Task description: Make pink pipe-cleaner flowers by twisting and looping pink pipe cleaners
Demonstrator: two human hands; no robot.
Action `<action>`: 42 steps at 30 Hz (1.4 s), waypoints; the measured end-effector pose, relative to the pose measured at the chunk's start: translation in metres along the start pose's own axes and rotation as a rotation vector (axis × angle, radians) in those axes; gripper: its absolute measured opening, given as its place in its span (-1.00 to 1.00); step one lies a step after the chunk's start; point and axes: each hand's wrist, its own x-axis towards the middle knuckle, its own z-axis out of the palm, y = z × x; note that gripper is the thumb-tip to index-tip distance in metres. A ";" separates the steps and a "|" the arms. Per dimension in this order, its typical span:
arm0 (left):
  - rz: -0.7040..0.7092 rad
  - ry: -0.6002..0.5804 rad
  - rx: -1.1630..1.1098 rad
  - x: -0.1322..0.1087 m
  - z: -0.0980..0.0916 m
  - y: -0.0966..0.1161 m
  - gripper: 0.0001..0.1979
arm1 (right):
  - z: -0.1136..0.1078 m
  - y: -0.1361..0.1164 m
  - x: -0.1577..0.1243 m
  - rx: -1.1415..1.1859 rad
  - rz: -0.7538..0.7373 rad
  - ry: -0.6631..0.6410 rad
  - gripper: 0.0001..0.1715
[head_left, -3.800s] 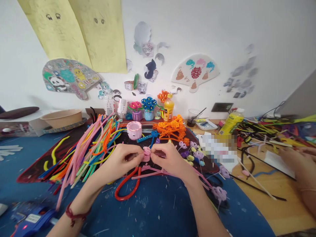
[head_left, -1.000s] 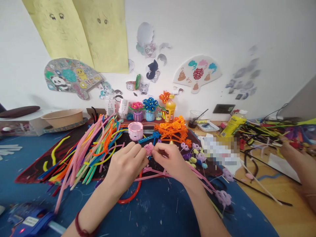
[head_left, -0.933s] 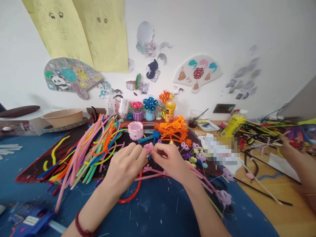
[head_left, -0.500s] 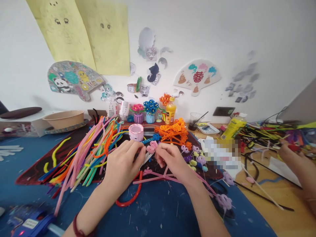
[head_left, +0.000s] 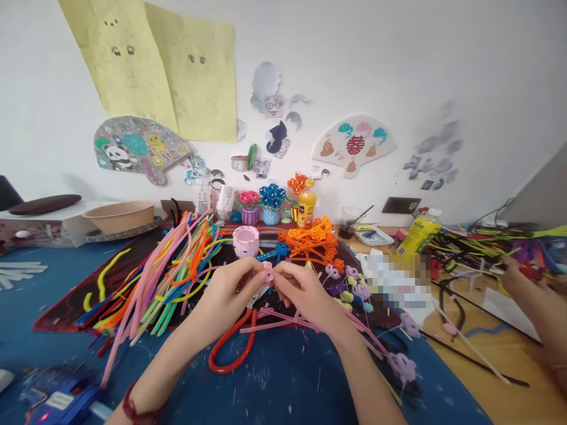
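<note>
Between my two hands is a small pink pipe-cleaner flower [head_left: 268,270] made of bent loops. The fingers of my left hand [head_left: 237,283] pinch it from the left. My right hand [head_left: 299,289] grips it from the right, thumb and forefinger pressed together; its other fingers are curled and partly hidden. Below lie red-handled scissors [head_left: 233,351], their blades partly covered by my hands. Pink pipe cleaners [head_left: 283,320] rest on the dark mat under my right hand. Just behind stands a pink pot [head_left: 245,241].
To the left lies a heap of coloured pipe cleaners [head_left: 153,271]; orange flowers [head_left: 314,239] are piled behind my right hand. A blue glue gun [head_left: 62,401] sits front left. Lilac flowers [head_left: 403,366] lie at right. Another person's hand [head_left: 527,295] is at the far right.
My left hand has come up to the pink flower and now pinches it too. The flower is more covered by fingers. The view has tilted slightly upward.
</note>
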 end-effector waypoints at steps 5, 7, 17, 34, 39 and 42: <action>-0.012 0.003 -0.058 0.000 -0.007 -0.002 -0.73 | -0.003 -0.003 0.000 -0.033 -0.029 0.025 -0.68; -0.023 0.002 -0.040 -0.001 -0.008 -0.002 -0.74 | -0.004 -0.002 -0.001 -0.029 -0.018 0.034 -0.69; -0.077 -0.127 -0.114 -0.003 -0.006 -0.004 -0.70 | -0.003 -0.007 -0.002 0.053 0.009 0.010 -0.67; -0.111 -0.007 -0.348 -0.002 0.005 0.005 -0.71 | -0.002 -0.005 -0.001 0.126 0.015 -0.006 -0.66; -0.076 0.057 -0.110 -0.001 0.006 0.003 -0.74 | 0.000 -0.001 0.000 0.087 -0.010 0.020 -0.65; -0.029 0.113 0.049 -0.003 0.008 0.004 -0.77 | 0.001 -0.001 0.000 0.034 -0.027 0.036 -0.66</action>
